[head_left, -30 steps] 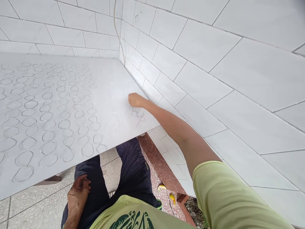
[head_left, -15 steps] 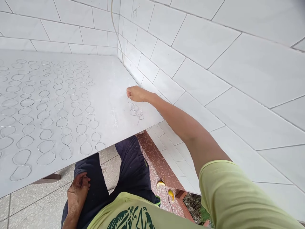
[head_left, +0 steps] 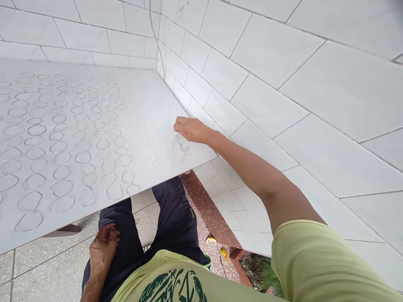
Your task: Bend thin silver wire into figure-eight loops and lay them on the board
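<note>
White board (head_left: 147, 126) is the work surface; it lies flat in front of you and runs into the corner of the tiled wall (head_left: 267, 105). From its left edge to about the middle it carries rows of thin wire loops (head_left: 75, 142), laid out in neat columns, so most of the laying looks done. Your left hand (head_left: 102, 251) rests low on your dark trousers (head_left: 176, 226), fingers loosely curled, holding nothing that shows. Right of the rows comes a bare strip of board, then a small tangled bundle of wire (head_left: 181, 147) near the near-right corner. Your right hand (head_left: 190, 128) is closed in a pinch on the top of that tangle. Judged from this, the tangle is what remains to be sorted and laid out.
</note>
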`<action>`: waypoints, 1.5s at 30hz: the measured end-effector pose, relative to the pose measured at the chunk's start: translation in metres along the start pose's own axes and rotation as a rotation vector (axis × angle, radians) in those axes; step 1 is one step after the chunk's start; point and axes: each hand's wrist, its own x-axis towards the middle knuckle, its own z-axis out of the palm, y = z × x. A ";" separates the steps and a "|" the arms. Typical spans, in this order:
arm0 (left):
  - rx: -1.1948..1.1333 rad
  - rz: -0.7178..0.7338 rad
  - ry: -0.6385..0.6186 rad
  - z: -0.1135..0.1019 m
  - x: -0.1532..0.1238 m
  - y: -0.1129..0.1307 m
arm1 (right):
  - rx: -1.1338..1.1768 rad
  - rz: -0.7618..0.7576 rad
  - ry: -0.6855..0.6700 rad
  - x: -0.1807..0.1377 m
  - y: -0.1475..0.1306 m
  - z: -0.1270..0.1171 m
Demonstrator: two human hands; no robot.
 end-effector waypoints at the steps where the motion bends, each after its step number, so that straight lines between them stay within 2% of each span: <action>1: -0.001 0.002 -0.004 0.000 0.001 0.000 | -0.027 0.001 0.002 -0.008 -0.001 0.002; 7: 0.122 0.023 -0.014 -0.002 0.000 0.002 | -0.063 0.115 0.051 -0.049 0.005 0.023; 9: 0.268 0.104 -0.006 0.001 -0.008 0.005 | -0.051 0.147 0.062 -0.059 0.009 0.030; 12: 0.385 0.339 -0.019 0.011 -0.032 0.020 | -0.018 0.172 0.091 -0.067 0.013 0.035; 15: 0.318 0.635 -0.062 0.026 -0.067 0.057 | 0.069 0.202 0.142 -0.063 0.017 0.034; 18: 0.275 0.914 -0.110 0.040 -0.091 0.113 | 0.198 0.254 0.124 -0.052 0.022 0.027; 20: 0.244 1.051 -0.083 0.048 -0.094 0.155 | 0.256 0.307 0.059 -0.044 0.025 0.021; 23: 0.237 1.181 -0.029 0.067 -0.080 0.215 | 0.291 0.371 0.005 -0.036 0.026 0.014; 25: 0.252 1.240 -0.041 0.084 -0.063 0.248 | 0.353 0.386 0.010 -0.034 0.027 0.011; 27: 0.295 1.276 -0.048 0.104 -0.044 0.273 | 0.463 0.394 0.023 -0.035 0.029 0.012; 30: 0.375 1.299 -0.107 0.132 -0.020 0.298 | 0.612 0.414 0.052 -0.037 0.032 0.017; 34: 0.495 1.357 -0.203 0.162 -0.007 0.315 | 0.728 0.455 0.112 -0.039 0.038 0.027; 38: 0.576 1.379 -0.218 0.178 -0.001 0.322 | 0.787 0.490 0.165 -0.041 0.042 0.032; 41: 0.605 1.404 -0.182 0.178 0.007 0.323 | 0.807 0.505 0.176 -0.042 0.043 0.035; 45: 0.640 1.391 -0.159 0.167 0.017 0.324 | 0.852 0.514 0.174 -0.044 0.040 0.041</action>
